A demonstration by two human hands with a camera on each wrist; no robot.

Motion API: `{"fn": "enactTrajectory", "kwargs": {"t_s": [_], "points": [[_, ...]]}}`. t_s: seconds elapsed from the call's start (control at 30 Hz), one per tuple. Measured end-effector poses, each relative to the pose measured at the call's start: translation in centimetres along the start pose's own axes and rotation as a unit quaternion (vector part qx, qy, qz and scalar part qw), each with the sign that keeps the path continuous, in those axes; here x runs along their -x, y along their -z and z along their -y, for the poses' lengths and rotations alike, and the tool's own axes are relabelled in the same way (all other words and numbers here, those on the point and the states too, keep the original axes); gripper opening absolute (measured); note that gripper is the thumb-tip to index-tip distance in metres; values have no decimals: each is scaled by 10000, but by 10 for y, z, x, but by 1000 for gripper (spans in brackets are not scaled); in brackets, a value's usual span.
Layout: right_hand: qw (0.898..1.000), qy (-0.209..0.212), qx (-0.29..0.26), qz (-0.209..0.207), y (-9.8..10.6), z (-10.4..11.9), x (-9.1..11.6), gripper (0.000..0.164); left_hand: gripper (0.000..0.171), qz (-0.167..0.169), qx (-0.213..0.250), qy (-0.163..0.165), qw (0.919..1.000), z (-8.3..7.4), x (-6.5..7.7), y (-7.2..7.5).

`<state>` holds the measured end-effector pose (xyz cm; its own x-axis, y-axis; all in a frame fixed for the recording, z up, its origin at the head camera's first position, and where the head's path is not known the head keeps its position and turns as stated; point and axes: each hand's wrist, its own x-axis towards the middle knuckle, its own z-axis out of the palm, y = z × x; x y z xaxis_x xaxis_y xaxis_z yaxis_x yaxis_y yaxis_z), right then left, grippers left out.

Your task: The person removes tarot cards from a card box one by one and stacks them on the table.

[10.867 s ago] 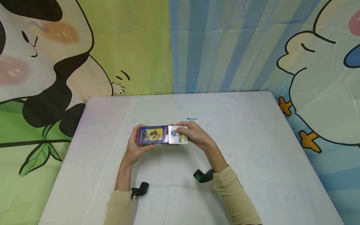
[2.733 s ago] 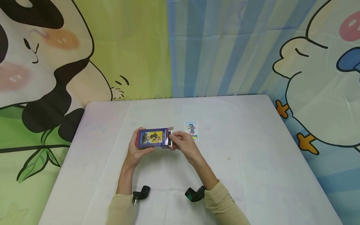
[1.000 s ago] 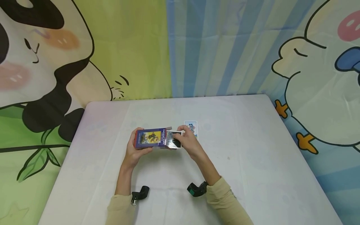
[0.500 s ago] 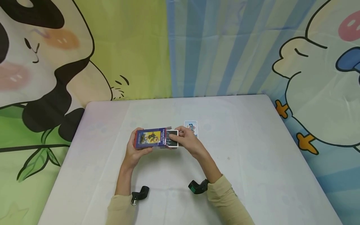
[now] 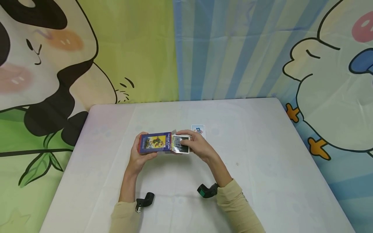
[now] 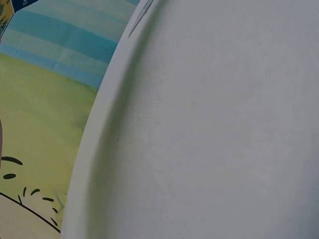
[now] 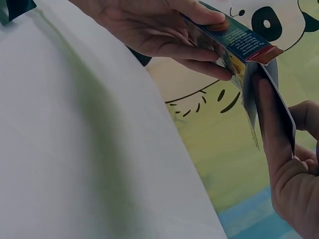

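Note:
My left hand (image 5: 138, 157) grips a blue and red tarot card box (image 5: 155, 142), fingers along its far side and thumb along its near side. At the box's right end the flap stands open, and a black-patterned card with a white border (image 5: 179, 144) sticks out. The thumb of my right hand (image 5: 199, 145) lies on this card, pinching it against fingers underneath. In the right wrist view, a finger (image 7: 266, 104) of the right hand reaches up to the box mouth (image 7: 259, 64). Whether one card or more is pinched, I cannot tell.
A picture card (image 5: 198, 128) lies face up on the white-covered table (image 5: 250, 136) just behind my right hand, partly covered by it. A cartoon-printed curtain (image 5: 204, 48) hangs behind the table's far edge. Black wrist cameras (image 5: 208, 191) sit at both sleeves.
A picture-faced card showed at the box mouth earliest; later the right fingers were at the opening, then a black-patterned card showed. Since half a second ago it sticks out farther right.

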<state>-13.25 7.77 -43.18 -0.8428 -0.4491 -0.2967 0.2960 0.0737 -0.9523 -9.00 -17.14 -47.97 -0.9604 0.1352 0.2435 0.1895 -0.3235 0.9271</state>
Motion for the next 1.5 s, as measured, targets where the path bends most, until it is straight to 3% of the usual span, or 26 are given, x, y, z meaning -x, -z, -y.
{"fn": "enactTrajectory", "kwargs": {"t_s": [0.13,0.33,0.53,0.73,0.87,1.1,1.33,1.5], "points": [[10000,23,-76,-49,-1,-2,-2,36,81,15,-67,40,10000,0,-1,0],[9992,178,241,-279,-6,-4,-4,34,81,12,-20,-15,10000,-1,0,0],[9988,27,217,-443,-6,-3,-3,23,82,-41,-104,2,9999,-2,1,0],[9984,-52,-93,-560,0,-3,-3,19,83,-135,-331,65,9993,-1,-2,-1],[9977,42,180,-647,5,-3,-2,22,84,-124,-262,26,9996,0,-3,-1],[9967,-48,697,-419,14,-3,2,33,83,-61,-323,-29,9995,1,-2,0],[9942,-15,1007,-391,25,-2,7,27,84,-53,-262,-49,9996,2,-2,0],[9948,-211,730,-671,35,-7,7,19,82,-52,-151,-79,9998,1,-1,0]]}}
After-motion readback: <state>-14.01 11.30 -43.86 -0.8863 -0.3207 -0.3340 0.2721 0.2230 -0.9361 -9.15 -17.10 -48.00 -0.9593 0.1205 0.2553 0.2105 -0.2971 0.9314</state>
